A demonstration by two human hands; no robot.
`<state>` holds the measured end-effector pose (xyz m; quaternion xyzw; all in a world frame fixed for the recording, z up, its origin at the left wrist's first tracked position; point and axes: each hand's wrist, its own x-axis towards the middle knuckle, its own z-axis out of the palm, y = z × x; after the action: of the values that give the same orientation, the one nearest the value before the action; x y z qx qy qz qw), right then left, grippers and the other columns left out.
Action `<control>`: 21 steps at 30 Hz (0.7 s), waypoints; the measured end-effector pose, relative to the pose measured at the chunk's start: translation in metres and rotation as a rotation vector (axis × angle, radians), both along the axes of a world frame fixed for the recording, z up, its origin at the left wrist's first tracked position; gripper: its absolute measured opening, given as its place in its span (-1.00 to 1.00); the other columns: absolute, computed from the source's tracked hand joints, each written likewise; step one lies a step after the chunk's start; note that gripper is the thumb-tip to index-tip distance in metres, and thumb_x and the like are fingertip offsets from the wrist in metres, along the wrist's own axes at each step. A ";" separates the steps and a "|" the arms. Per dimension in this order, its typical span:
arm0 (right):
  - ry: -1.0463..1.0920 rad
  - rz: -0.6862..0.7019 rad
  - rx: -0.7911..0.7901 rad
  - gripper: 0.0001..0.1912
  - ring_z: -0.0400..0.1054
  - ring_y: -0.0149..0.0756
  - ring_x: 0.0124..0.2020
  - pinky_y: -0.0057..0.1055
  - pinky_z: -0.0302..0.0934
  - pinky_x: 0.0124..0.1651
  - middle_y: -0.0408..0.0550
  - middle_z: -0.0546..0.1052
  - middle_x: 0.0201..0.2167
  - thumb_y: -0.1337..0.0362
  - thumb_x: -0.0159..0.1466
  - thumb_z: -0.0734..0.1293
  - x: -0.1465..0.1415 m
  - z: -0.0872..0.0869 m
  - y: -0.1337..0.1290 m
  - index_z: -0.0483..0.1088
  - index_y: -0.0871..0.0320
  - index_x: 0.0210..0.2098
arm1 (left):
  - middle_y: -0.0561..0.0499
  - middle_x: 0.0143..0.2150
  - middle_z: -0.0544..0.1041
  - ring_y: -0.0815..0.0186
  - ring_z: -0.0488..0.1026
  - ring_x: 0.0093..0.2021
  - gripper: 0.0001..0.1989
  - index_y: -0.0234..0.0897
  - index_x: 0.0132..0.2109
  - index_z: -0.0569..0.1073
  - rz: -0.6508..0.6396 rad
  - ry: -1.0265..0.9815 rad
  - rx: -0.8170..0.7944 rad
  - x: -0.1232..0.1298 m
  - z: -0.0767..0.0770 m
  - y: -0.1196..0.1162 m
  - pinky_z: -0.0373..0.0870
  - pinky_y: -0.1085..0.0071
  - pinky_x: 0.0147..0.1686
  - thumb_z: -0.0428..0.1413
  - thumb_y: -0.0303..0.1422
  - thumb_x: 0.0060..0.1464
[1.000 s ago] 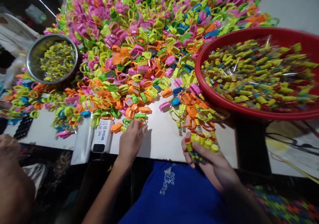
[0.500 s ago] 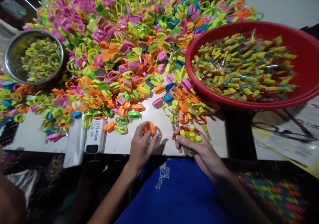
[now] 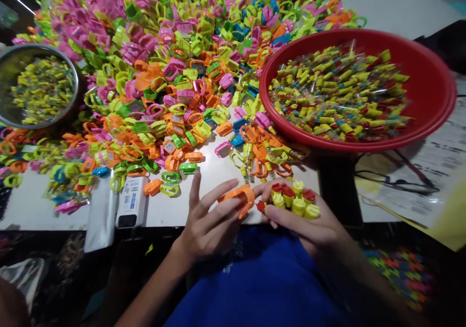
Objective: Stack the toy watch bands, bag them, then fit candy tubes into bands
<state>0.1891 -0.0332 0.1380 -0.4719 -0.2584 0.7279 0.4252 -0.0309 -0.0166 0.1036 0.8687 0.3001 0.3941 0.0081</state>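
Observation:
Close in front of my body, my left hand holds an orange plastic toy watch by its loop, with some fingers stretched out. Just to its right, my right hand is wrapped round a bundle of slim tubes with yellow and red ends; its fingertips are close to the watch, and I cannot tell if they touch it. Most of each tube is hidden in the palm. Beyond the right hand lies a small heap of orange toy watches mixed with clear-wrapped tubes.
A large pile of colourful toy watches covers the table's back. A red basin of wrapped tubes stands right, a metal bowl left. A white box, a clear plastic sleeve and glasses lie near the front edge.
My left hand has moved right with the orange toy watch, up to my right hand. The right hand keeps its tubes, turned slightly. The whole view has shifted a little.

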 end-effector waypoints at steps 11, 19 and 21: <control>0.331 -0.214 -0.062 -0.68 0.39 -0.26 -0.36 -0.28 0.35 -0.27 -0.05 0.55 -0.29 0.14 0.13 0.63 -0.031 -0.009 -0.007 0.57 0.11 -0.21 | -0.02 -0.05 0.70 0.13 0.60 0.11 -0.82 -0.10 -0.07 0.69 0.208 -0.834 -0.593 0.049 -0.010 0.003 0.29 -0.11 0.43 0.20 -0.21 0.41; 0.315 -0.260 -0.037 -0.64 0.41 -0.23 -0.33 -0.24 0.38 -0.27 -0.03 0.54 -0.23 0.14 0.13 0.60 -0.034 -0.003 0.000 0.58 0.10 -0.12 | 0.07 -0.13 0.67 0.26 0.63 -0.04 -0.81 -0.02 -0.01 0.60 0.119 -1.124 -0.774 0.065 -0.012 -0.004 0.58 0.21 0.14 0.36 -0.20 0.27; 0.308 -0.267 -0.035 -0.66 0.41 -0.25 -0.34 -0.27 0.37 -0.29 -0.03 0.54 -0.25 0.15 0.12 0.61 -0.034 -0.004 0.001 0.58 0.11 -0.16 | 0.05 -0.18 0.66 0.24 0.65 -0.10 -0.73 -0.09 -0.07 0.59 0.116 -1.172 -0.826 0.066 -0.010 -0.003 0.61 0.23 0.08 0.39 -0.10 0.21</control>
<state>0.1547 -0.0324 0.1342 -0.3925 -0.1128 0.7330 0.5440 0.0349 -0.0199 0.0938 0.4228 0.4168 0.6496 0.4749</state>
